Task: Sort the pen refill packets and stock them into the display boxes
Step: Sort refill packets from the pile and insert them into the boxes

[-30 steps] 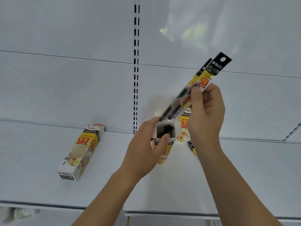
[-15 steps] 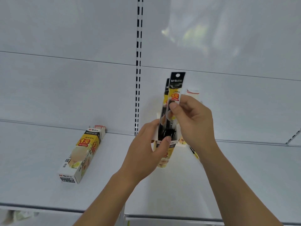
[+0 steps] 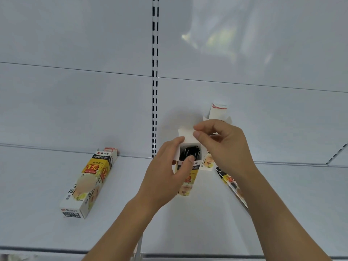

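Note:
My left hand (image 3: 165, 174) grips an upright yellow-and-white display box (image 3: 188, 183), thumb on its front edge. Dark refill packets (image 3: 190, 153) stand inside its open top. My right hand (image 3: 224, 146) pinches the box's white top flap (image 3: 185, 135) between thumb and forefinger. A second open box (image 3: 216, 112) stands behind my right hand, mostly hidden. Loose black-and-yellow refill packets (image 3: 228, 182) lie on the shelf under my right wrist. A third box (image 3: 90, 182) lies flat at the left.
Everything rests on a white shelf (image 3: 37, 213) with a white back panel. A slotted upright rail (image 3: 154, 78) runs down the panel behind the boxes. The shelf's front edge (image 3: 207, 256) crosses the bottom of the view.
The packets my right hand held above the box have gone down into it. My right hand let go of them and now pinches the top flap.

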`<state>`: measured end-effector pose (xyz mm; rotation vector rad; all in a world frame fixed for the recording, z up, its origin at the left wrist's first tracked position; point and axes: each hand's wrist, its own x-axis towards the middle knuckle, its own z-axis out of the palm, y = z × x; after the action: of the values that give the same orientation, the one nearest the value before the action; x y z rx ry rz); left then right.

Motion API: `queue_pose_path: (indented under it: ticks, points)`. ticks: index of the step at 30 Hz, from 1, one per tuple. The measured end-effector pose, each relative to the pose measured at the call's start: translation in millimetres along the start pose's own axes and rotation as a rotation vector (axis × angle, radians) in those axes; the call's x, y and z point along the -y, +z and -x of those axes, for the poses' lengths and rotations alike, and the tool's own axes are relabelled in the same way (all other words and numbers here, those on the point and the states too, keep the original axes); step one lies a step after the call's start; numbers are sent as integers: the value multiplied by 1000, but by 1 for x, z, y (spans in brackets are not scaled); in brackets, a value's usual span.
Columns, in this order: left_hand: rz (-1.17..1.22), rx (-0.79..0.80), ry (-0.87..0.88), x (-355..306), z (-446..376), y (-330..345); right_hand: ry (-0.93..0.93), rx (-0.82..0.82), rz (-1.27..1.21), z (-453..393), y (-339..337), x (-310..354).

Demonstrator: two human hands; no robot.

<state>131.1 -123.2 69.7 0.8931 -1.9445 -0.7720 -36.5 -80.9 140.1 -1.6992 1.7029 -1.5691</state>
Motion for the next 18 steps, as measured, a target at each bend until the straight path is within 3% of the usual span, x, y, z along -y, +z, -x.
queue_pose_path:
  ticks: [3,6,10,15,18]
  points:
    - [5,5,6,2,-1,-1,-57,74,52,1,-2,-5]
    - [-31,11,30,4,-2,-1,-249,178,292,1,-1,-18]
    - [-79,19,67,4,-4,-3,-370,187,419,1,0,-30]
    - [-68,43,52,8,-10,-3,-266,1,353,5,-20,-32]
    - [-52,50,56,5,-14,-3,-85,-56,341,10,-40,-44]
